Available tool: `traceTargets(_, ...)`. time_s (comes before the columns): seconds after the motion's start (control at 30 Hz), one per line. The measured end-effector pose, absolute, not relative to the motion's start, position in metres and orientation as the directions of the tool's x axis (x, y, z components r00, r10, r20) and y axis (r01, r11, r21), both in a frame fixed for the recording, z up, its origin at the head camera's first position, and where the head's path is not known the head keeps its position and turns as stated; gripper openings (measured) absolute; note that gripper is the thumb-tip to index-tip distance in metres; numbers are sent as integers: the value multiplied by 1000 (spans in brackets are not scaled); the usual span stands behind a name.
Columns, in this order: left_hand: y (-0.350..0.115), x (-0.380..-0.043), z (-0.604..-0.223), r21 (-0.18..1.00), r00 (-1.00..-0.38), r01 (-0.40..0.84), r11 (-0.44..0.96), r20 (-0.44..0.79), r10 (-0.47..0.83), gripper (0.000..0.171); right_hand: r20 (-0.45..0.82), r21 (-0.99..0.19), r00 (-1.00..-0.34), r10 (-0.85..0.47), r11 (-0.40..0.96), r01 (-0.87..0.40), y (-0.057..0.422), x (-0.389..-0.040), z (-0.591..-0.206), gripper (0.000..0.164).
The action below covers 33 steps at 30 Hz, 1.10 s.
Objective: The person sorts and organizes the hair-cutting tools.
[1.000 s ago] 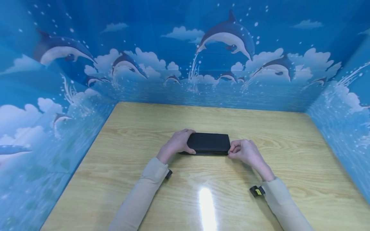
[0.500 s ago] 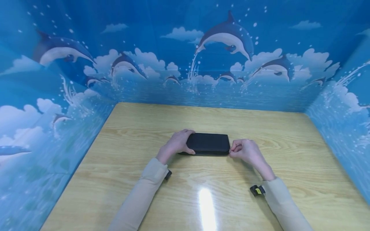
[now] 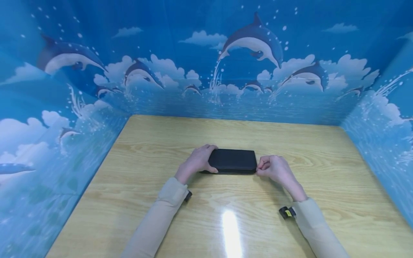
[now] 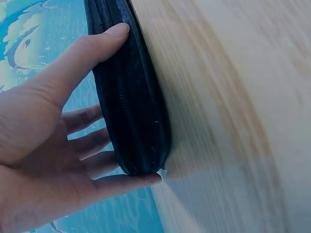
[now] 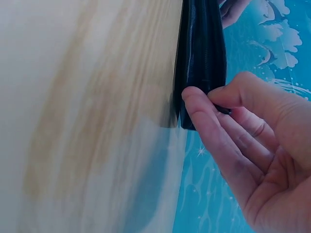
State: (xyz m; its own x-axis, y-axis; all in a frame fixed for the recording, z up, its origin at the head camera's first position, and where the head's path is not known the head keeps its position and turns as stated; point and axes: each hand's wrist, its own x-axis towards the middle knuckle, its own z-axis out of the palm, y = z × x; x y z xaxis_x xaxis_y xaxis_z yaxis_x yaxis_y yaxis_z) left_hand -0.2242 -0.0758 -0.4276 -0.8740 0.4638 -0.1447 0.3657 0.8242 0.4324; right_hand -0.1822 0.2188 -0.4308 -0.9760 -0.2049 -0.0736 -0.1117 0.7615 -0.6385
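Note:
A black zip case (image 3: 233, 159), long and flat like a large wallet, lies on the wooden table. My left hand (image 3: 196, 159) grips its left end, thumb on the front side and fingers behind. In the left wrist view, the thumb presses beside the zipper (image 4: 125, 104), whose teeth run along the narrow side. At the right front corner, my right hand (image 3: 274, 168) pinches with thumb and index finger. A small dark tip, apparently the zipper pull (image 5: 223, 110), shows beneath the thumb in the right wrist view; the fingertips hide most of it.
The pale wooden table (image 3: 155, 215) spreads around the case. Blue dolphin-printed sheets (image 3: 200, 96) close in its back, left and right sides. A bright light reflection (image 3: 230, 233) lies on the tabletop between the forearms.
My right hand has shifted very slightly to the right at the case's front corner, still pinching. The left hand and the case stay almost where they were.

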Motion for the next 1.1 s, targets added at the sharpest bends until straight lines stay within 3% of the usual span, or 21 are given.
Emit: traceTargets(1.1, -76, -224, -427, 438, -876, 359, 824, -147, 460, 91, -57, -605, -980, -192, 787, -119, 223, -193, -429, 16)
